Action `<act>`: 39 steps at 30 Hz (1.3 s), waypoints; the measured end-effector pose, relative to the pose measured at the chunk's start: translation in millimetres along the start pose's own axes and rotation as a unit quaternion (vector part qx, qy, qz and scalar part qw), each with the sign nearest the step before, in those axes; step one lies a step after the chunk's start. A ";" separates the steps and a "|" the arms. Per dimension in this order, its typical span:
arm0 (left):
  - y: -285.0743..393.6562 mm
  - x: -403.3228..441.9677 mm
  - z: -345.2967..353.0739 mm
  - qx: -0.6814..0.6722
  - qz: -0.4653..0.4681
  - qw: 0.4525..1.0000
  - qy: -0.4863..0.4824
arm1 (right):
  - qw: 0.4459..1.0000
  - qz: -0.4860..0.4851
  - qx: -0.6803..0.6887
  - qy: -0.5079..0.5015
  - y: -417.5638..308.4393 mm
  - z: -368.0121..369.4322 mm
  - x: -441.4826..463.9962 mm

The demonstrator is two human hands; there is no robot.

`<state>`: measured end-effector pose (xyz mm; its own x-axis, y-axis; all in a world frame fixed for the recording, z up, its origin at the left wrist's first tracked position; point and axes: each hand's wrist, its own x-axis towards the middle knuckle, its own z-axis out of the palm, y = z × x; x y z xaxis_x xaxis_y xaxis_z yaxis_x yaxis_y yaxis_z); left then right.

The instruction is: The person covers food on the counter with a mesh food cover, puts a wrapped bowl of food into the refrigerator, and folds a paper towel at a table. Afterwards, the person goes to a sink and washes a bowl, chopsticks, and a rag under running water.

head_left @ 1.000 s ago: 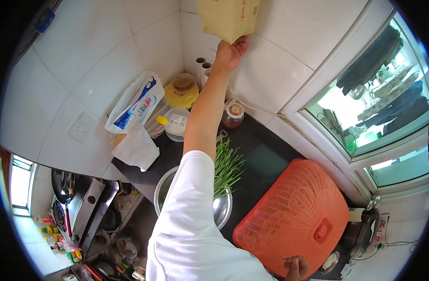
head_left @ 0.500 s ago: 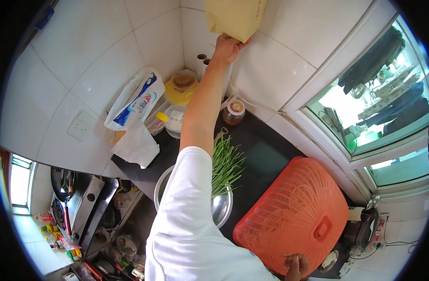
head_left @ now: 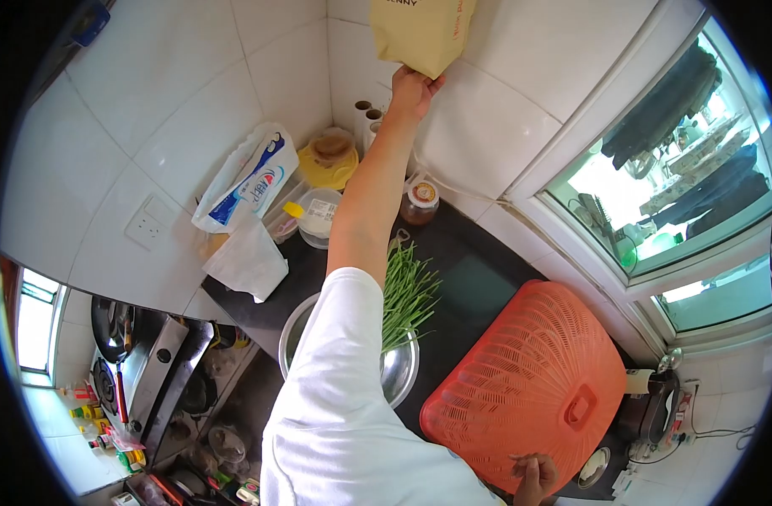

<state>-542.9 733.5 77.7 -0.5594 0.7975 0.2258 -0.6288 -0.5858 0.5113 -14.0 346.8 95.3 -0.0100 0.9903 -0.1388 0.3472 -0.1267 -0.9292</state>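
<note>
My left hand (head_left: 415, 91) is raised at arm's length toward the wall corner, its fingers closed at the bottom of a pale yellow bag (head_left: 424, 38) with printed lettering. The top of the bag is cut off by the frame. Under my arm, a bunch of long green stalks (head_left: 407, 295) lies over the rim of a steel bowl (head_left: 401, 371), which my sleeve partly hides. My right hand (head_left: 533, 476) is low at the right, fingers curled with nothing visible in them, in front of the edge of a red slotted plastic cover (head_left: 521, 379).
On the dark counter stand a lidded jar (head_left: 420, 201), a clear tub (head_left: 318, 215), a yellow container (head_left: 329, 160) and a tissue pack (head_left: 247, 181). A gas stove (head_left: 150, 363) is at the left. A window (head_left: 681, 169) is at the right, with a black appliance (head_left: 647, 409) below.
The bag sits slightly lower in view, showing more of its lettering. My left hand stays at its bottom, and my right hand has hardly moved.
</note>
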 end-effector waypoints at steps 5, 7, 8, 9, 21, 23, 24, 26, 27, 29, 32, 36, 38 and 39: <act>-2.6 -9.6 -4.9 -0.012 0.002 1.000 -0.023 | 1.000 -0.025 0.002 0.000 15.5 -7.0 -1.8; -3.2 -11.7 -7.3 -0.023 0.000 0.999 -0.031 | 0.999 -0.032 0.016 -0.001 21.1 -8.8 -2.5; -3.8 -12.8 -8.7 -0.029 -0.002 0.999 -0.035 | 0.999 -0.033 0.015 -0.004 21.0 -9.4 -2.9; -0.7 -16.7 -5.9 -0.025 -0.014 0.998 -0.061 | 0.999 -0.034 0.015 -0.007 19.6 -9.5 -3.0; 3.2 -1.0 9.1 0.043 -0.047 0.998 -0.022 | 1.000 -0.019 0.010 -0.002 32.2 -16.4 2.6; 0.2 5.6 9.1 0.057 -0.044 0.997 -0.002 | 1.000 -0.004 0.007 -0.006 35.4 -20.0 0.3; -2.8 9.6 6.5 0.040 -0.049 0.998 0.007 | 1.000 0.019 -0.001 -0.008 23.2 -16.6 1.8; -6.8 16.7 0.4 0.007 -0.059 0.998 0.026 | 1.000 0.020 0.007 -0.007 24.5 -15.7 0.7; -7.7 19.4 -1.2 -0.006 -0.058 0.998 0.022 | 1.000 -0.002 0.022 -0.005 33.7 -15.3 4.3; -9.5 22.5 -4.6 -0.031 -0.055 0.998 0.014 | 0.999 -0.011 0.033 -0.004 41.1 -17.8 3.0; -7.6 19.3 -6.2 -0.067 -0.056 0.996 0.006 | 0.999 0.012 0.028 -0.009 30.6 -15.2 4.7; -8.7 9.8 -3.4 -0.065 -0.040 0.996 -0.041 | 0.999 0.029 0.027 0.002 26.3 -11.7 4.0; -7.2 4.4 -3.0 -0.068 -0.034 0.995 -0.061 | 0.999 0.035 0.038 -0.003 26.1 -11.9 2.7; -6.6 3.1 -5.2 -0.072 -0.022 0.995 -0.071 | 0.998 0.033 0.051 -0.010 30.9 -15.6 2.8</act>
<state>-543.3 739.1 70.7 -0.4539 0.8291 0.3264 -0.7279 -0.5563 0.4009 11.3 346.5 71.5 -0.0088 0.9785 -0.2061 0.2498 -0.1974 -0.9479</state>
